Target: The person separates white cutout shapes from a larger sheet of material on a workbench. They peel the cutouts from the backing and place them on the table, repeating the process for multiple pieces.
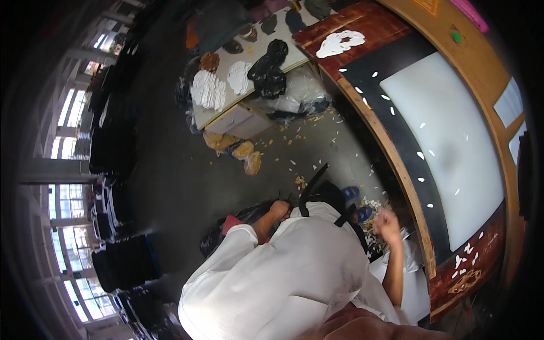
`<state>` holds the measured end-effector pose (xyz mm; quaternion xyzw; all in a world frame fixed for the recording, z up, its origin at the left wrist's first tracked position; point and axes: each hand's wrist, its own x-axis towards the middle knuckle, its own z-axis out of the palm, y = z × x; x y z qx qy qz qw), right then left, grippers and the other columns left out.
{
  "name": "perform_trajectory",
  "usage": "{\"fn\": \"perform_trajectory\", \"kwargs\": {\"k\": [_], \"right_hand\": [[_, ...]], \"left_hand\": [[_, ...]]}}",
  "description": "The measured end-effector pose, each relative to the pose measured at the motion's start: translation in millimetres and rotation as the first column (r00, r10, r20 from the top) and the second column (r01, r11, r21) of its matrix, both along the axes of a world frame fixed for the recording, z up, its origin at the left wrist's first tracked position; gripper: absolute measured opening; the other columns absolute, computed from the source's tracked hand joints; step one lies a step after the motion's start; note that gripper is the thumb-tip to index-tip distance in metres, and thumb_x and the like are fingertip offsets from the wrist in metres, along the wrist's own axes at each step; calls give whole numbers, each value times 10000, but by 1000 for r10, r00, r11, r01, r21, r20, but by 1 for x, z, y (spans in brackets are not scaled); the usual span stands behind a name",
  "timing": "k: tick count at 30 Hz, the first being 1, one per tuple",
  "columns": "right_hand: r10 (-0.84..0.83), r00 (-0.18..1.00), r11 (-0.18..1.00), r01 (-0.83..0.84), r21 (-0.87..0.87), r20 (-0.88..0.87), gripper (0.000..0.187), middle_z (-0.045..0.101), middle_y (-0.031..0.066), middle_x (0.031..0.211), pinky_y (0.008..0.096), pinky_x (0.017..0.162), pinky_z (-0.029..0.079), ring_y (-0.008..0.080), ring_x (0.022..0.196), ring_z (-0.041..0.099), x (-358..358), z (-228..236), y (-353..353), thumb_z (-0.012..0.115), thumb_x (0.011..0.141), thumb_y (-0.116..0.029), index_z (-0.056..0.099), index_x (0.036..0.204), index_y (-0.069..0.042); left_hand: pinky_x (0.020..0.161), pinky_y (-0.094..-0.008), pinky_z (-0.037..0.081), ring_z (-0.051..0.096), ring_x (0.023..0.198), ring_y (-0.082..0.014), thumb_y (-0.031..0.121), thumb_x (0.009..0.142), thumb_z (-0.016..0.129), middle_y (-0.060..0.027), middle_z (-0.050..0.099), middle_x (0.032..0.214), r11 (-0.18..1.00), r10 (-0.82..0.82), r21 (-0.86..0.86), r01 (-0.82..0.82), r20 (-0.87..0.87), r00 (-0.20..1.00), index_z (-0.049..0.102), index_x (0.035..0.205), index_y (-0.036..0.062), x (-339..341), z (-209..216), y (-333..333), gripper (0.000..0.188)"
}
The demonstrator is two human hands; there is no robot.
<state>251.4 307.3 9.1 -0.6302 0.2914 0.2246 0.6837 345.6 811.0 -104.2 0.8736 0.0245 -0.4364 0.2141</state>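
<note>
My left hand (pixel 279 209) is closed, beside a dark bundle (pixel 245 217) that looks like black plastic. Whatever its fingers hold, if anything, is hidden. My right hand (pixel 386 225) is raised near the edge of the long table, its fingers curled together; nothing in it can be made out. Between the hands, black straps (pixel 310 190) and dark cloth lie in front of my white shirt (pixel 283 272). Blue slippers (pixel 361 214) show past the cloth, with white and tan scraps (pixel 371 205) scattered on the floor around them.
A long table (pixel 391 148) with a pale lit panel (pixel 450 153) curves along my right, small white pieces on it. Ahead stands a desk (pixel 226 106) bearing stacked white pieces (pixel 208 90) and a black plastic bag (pixel 268 71). Dark stacks (pixel 126 263) line the left.
</note>
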Motion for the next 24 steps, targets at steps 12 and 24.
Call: {"fn": "perform_trajectory", "kwargs": {"k": [12, 24], "right_hand": [[-178, 251, 984, 61, 168, 952, 706, 624, 111, 1053, 335, 785, 528, 184, 890, 571, 316, 300, 128, 643, 1018, -109, 323, 1642, -23], [456, 783, 873, -485, -43, 422, 381, 698, 11, 983, 282, 781, 537, 99, 851, 626, 499, 131, 391, 721, 1036, -136, 655, 1366, 45]], "left_hand": [[800, -466, 608, 764, 913, -359, 318, 974, 669, -224, 774, 1027, 698, 713, -106, -708, 14, 701, 769, 1107, -1, -106, -84, 91, 360], [710, -396, 614, 717, 816, -203, 317, 1001, 680, -63, 716, 1019, -296, 902, -283, -912, -398, -169, 643, 1202, 92, 28, -5, 234, 304]]}}
